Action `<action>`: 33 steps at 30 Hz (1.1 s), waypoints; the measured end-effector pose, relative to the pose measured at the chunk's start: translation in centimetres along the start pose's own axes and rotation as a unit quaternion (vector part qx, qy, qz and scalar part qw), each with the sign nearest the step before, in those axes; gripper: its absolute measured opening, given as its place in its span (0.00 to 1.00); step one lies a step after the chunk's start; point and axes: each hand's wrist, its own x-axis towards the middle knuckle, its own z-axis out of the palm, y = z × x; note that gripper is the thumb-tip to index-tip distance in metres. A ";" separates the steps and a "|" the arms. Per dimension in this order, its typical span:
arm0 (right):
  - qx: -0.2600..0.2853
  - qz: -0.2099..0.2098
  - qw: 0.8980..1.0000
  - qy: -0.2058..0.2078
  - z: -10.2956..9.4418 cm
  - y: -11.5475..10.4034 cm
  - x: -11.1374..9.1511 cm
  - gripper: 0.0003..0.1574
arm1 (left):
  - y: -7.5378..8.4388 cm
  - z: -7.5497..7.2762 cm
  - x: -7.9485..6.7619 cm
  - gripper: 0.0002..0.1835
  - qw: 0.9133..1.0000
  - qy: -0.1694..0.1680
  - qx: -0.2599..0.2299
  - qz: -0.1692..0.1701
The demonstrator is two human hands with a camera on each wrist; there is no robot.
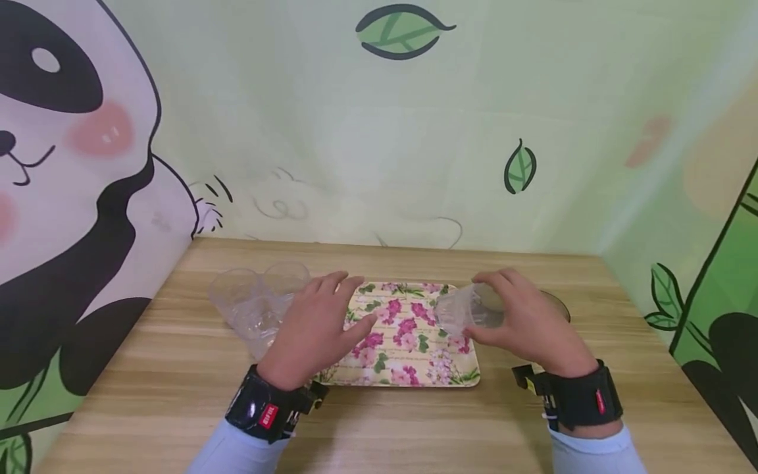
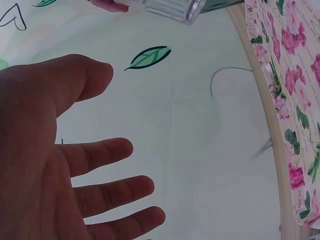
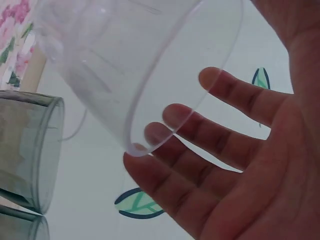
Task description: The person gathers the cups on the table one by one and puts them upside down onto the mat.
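The right hand (image 1: 527,322) has its fingers gripping the round rim of 1 tilted, clear cup (image 1: 457,311) at the right side of a rectangular, flower-printed tray (image 1: 408,345). The left hand (image 1: 314,322), fingers spread, is beside clustered clear cups (image 1: 243,303) on the wood-grained desk (image 1: 414,431); 2 smoky cups (image 3: 20,150) show nearby.

We see a pale green wall (image 1: 331,145), on which a large panda (image 1: 71,197) is drawn at the left. Leaves (image 1: 403,33) with dark outlines decorate it also. Before this wall we find a table (image 1: 408,434) of light wood grain.
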 end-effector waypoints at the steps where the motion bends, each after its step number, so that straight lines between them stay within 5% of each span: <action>1: 0.005 0.000 1.000 -0.001 0.1 0.0 0.1 0.51 | 0.0 0.0 0.0 0.34 1.000 -0.001 0.001 0.002; 33: 0.033 -0.079 0.995 0.047 1.2 -0.4 0.3 0.49 | -0.3 0.4 0.2 0.34 1.000 0.001 -0.016 0.005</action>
